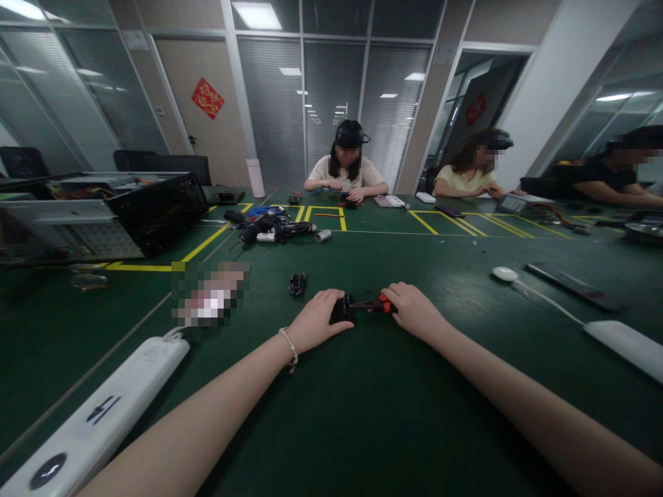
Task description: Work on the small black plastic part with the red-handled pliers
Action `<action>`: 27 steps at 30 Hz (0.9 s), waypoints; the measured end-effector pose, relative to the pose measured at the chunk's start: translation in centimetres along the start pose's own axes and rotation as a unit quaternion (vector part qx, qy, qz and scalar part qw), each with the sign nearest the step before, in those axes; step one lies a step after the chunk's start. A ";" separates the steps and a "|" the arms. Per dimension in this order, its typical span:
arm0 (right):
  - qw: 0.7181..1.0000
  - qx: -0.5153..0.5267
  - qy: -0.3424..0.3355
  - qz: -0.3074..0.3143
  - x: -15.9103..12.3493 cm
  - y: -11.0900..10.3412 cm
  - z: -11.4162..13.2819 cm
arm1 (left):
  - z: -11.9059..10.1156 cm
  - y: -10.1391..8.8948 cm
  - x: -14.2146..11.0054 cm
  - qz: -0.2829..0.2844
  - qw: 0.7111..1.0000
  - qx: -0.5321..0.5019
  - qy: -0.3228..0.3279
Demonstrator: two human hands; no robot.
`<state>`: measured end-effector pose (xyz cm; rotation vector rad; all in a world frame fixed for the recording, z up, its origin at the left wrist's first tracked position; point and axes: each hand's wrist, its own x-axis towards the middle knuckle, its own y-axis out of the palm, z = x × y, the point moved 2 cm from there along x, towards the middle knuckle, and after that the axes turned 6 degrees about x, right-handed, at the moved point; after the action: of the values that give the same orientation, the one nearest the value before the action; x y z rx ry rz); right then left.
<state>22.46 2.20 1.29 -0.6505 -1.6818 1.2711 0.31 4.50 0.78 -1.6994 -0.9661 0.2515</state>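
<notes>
My left hand (317,320), with a bracelet at the wrist, is closed around a small black part (342,309) low over the green table (357,414). From the right, my right hand (415,312) grips red-handled pliers (367,304). Their dark jaws point left and reach the black part; whether they clamp anything on it is too small to tell. A similar-looking small black piece (297,284) lies on the table just beyond my left hand.
A white power strip (98,421) and a blurred-out object (212,297) lie left. Farther back are a power drill (253,229), loose tools and an opened computer case (98,221). A white cable and a dark bar (572,286) lie right. Several people sit opposite.
</notes>
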 end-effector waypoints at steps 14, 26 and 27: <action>1.000 -0.006 0.016 -0.003 0.0 0.3 -0.2 | -0.1 0.2 0.0 -0.015 1.000 0.003 -0.008; 1.000 -0.014 0.014 0.002 0.0 0.1 0.1 | -0.1 0.1 0.0 -0.006 1.000 -0.010 -0.018; 1.000 -0.015 0.015 0.001 0.0 0.1 0.1 | -0.1 0.1 0.1 -0.008 1.000 -0.011 -0.018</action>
<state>22.36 2.18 1.20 -0.6849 -1.6784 1.2336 0.44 4.49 0.71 -1.7117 -1.0131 0.2627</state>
